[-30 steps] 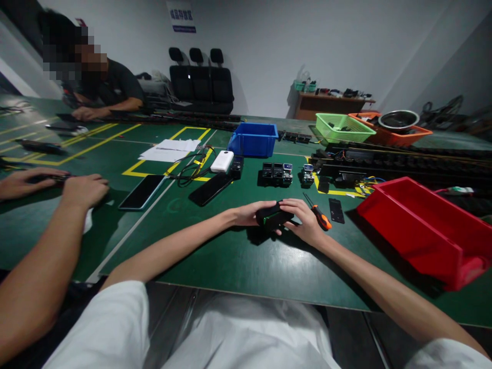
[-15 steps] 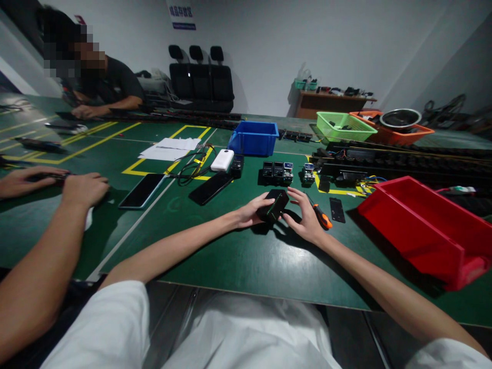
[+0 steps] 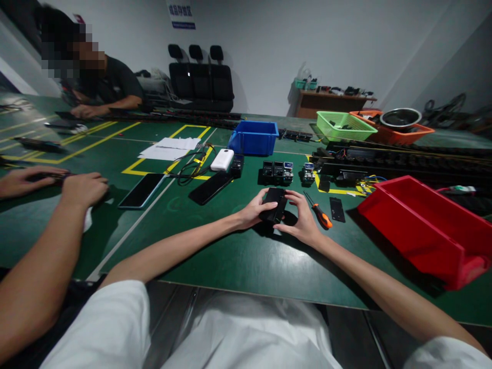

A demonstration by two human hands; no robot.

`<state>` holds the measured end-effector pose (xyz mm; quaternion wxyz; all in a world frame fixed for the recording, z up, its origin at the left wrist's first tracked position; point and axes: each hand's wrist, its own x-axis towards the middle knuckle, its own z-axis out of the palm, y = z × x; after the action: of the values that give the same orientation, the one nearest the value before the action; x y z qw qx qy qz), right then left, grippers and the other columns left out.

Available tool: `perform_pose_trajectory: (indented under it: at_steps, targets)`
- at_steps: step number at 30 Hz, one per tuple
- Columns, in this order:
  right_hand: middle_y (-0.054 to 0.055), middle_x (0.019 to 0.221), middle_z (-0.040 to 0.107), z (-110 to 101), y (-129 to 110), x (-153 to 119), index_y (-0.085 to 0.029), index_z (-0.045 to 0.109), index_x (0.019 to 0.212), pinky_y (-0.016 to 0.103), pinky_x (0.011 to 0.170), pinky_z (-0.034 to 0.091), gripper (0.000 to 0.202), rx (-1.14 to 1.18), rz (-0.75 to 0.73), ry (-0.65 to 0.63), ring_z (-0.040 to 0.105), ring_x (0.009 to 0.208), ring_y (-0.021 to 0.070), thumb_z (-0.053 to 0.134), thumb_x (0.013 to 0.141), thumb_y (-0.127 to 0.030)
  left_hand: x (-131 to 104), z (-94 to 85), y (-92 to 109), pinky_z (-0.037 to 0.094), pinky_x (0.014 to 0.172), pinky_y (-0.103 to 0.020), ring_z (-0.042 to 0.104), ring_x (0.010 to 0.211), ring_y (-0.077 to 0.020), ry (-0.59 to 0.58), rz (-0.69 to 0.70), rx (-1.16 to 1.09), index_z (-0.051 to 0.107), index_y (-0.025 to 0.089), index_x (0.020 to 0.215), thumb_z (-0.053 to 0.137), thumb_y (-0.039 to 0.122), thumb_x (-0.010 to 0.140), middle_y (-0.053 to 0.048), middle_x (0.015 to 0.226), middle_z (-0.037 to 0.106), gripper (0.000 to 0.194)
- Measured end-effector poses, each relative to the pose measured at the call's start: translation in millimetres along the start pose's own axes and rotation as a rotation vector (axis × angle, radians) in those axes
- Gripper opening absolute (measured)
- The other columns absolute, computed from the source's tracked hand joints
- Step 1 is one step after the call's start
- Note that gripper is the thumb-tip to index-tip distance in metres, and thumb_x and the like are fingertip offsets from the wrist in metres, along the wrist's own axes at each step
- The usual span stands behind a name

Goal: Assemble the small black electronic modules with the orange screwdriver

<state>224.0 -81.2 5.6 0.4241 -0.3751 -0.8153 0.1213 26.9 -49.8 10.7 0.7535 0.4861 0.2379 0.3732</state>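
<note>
Above the green table I hold a small black rectangular box (image 3: 273, 204). My left hand (image 3: 253, 211) is closed around its left side, thumb on the upper face. At the right side is my right hand (image 3: 305, 218), with fingers by the box's far corner and the thumb at its near corner. The underside of the box is hidden. A screwdriver (image 3: 322, 215) with an orange and black handle lies just right of my right hand. Beside that is a flat black plate (image 3: 337, 209). Beyond my hands stand several small black modules (image 3: 273, 171) and another module (image 3: 308, 174).
A red bin (image 3: 415, 230) stands at the right, a blue bin (image 3: 254, 138) farther back. Phones (image 3: 143, 191), a white power bank (image 3: 222, 160), cables and papers (image 3: 169, 148) lie left. A co-worker's hands (image 3: 82, 190) work at the far left; another person sits across the table.
The box has turned in my hands, so its plain face now shows instead of the green-edged side. My right hand has moved in to the box's edge.
</note>
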Motion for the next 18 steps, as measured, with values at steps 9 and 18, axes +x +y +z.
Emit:
perform_pose_trajectory:
  at_steps: [9,18]
  targets:
    - [0.014,0.143,0.039,-1.4,-1.6,-1.6,-0.030,0.036,0.138,0.061,0.105,0.041,0.084,-0.097,-0.052,-0.044,0.040,0.133,0.0357,0.078,0.068,-0.052,-0.3,-3.2,0.6,0.058,0.068,-0.033,0.071,0.086,-0.0227,-0.009,-0.032,-0.019,0.033,0.030,0.131,0.068,0.032,0.078,-0.008,0.115,0.061,0.064]
    - [0.014,0.142,0.039,-1.5,-1.9,-2.9,-0.030,0.035,0.140,0.062,0.104,0.041,0.086,-0.108,-0.099,-0.076,0.039,0.133,0.0366,0.078,0.069,-0.050,-1.7,-4.5,1.9,0.058,0.070,-0.035,0.069,0.089,-0.0230,0.031,-0.070,-0.023,0.036,0.028,0.126,0.067,0.032,0.078,-0.006,0.109,0.061,0.058]
